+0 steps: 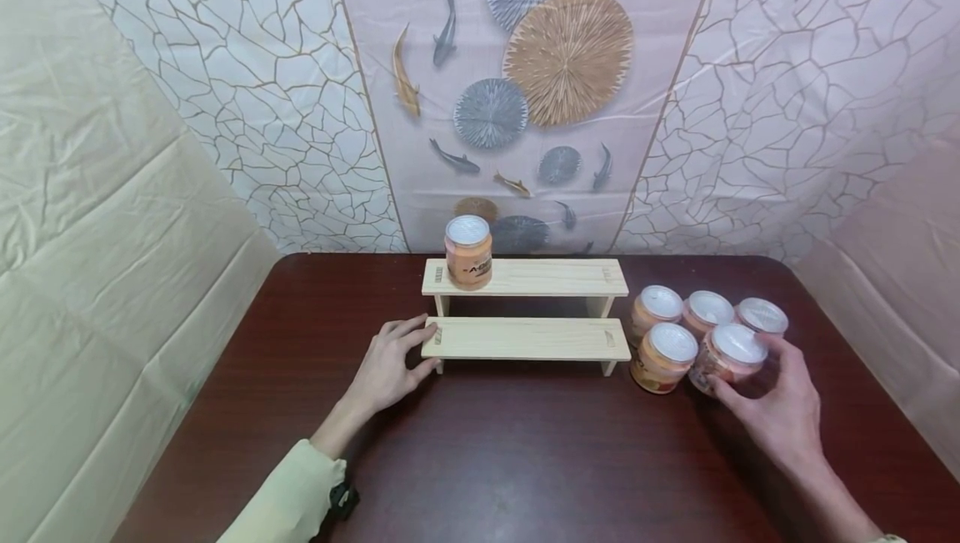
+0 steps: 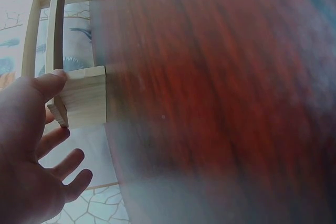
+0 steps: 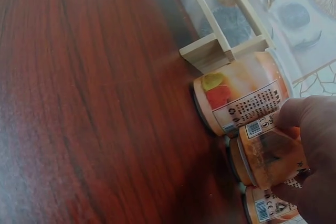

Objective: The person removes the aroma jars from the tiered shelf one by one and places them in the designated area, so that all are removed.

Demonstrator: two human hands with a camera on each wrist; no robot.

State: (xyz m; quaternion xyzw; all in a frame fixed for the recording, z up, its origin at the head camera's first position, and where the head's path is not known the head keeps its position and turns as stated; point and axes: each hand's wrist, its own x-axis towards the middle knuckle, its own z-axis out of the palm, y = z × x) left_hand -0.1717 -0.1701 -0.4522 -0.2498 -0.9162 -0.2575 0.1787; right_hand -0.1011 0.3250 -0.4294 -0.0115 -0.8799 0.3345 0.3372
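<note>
A two-tier pale wooden shelf [image 1: 532, 338] stands at the far middle of the table. My left hand [image 1: 390, 366] holds the left end of its lower board, thumb and fingers on either side of the board in the left wrist view. An orange-labelled jar [image 1: 470, 266] with a whitish lid is upright on the upper tier's left end. To the right of the shelf, my right hand [image 1: 783, 409] grips a similar jar [image 1: 726, 353] between thumb and fingers. In the right wrist view this jar [image 3: 270, 156] is slightly tilted beside its neighbour; the palm hides part of it.
Several more jars stand close together around the held one, including a front-left jar [image 1: 663, 359] and a rear-right jar [image 1: 762, 316]. The dark wooden table [image 1: 517, 460] stretches toward me. Patterned cloth [image 1: 285, 93] hangs behind and plain cloth at the sides.
</note>
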